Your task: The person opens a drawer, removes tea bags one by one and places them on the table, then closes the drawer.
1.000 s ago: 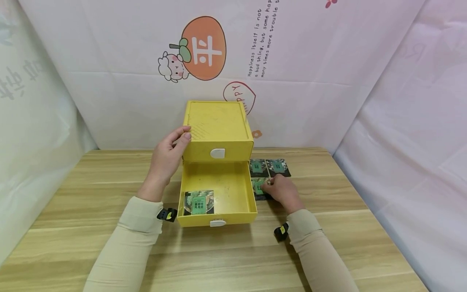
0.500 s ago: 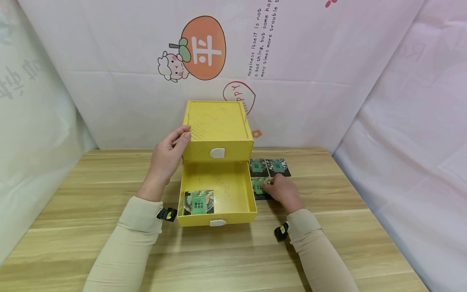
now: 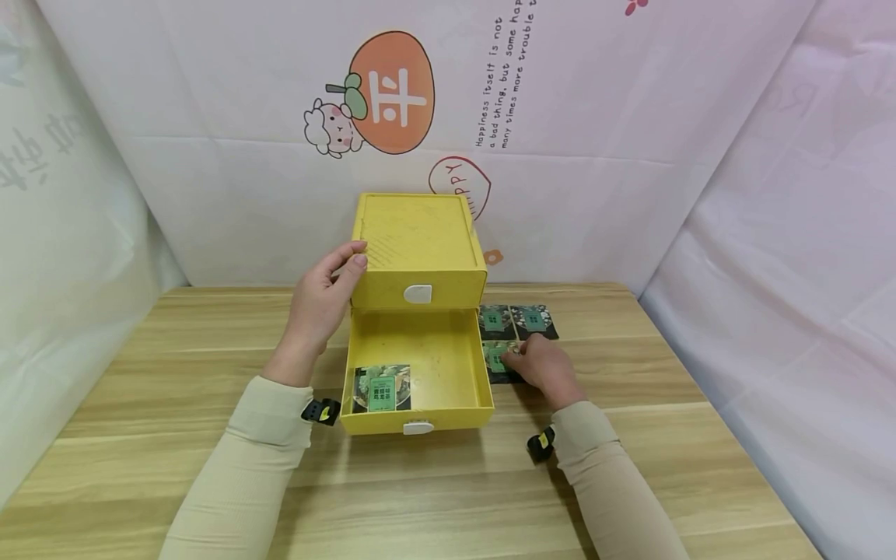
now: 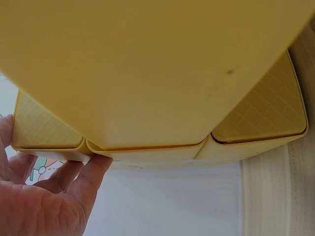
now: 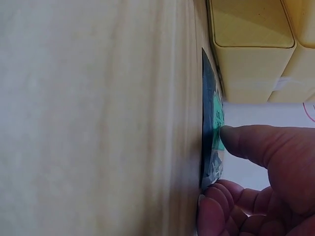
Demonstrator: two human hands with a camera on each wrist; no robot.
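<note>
A yellow two-drawer storage box (image 3: pixel 420 233) stands with its lower drawer (image 3: pixel 448 350) pulled out and its upper one closed. My left hand (image 3: pixel 322 299) rests on the box's upper left edge, fingers extended along it; the left wrist view shows fingertips against the box's wall. One dark sachet with a green label (image 3: pixel 381 389) lies in the drawer's front left corner. Right of the drawer, my right hand (image 3: pixel 546 365) pinches the near edge of another flat sachet (image 3: pixel 495 358) on the table. In the right wrist view its thumb (image 5: pixel 236 140) presses the green label while curled fingers meet the edge.
Two more dark sachets, a left one (image 3: pixel 494 320) and a right one (image 3: pixel 533 320), lie side by side behind the pinched sachet. The wooden table (image 3: pixel 434 498) ends at a printed white backdrop (image 3: pixel 266 202). White sheets hang along both sides.
</note>
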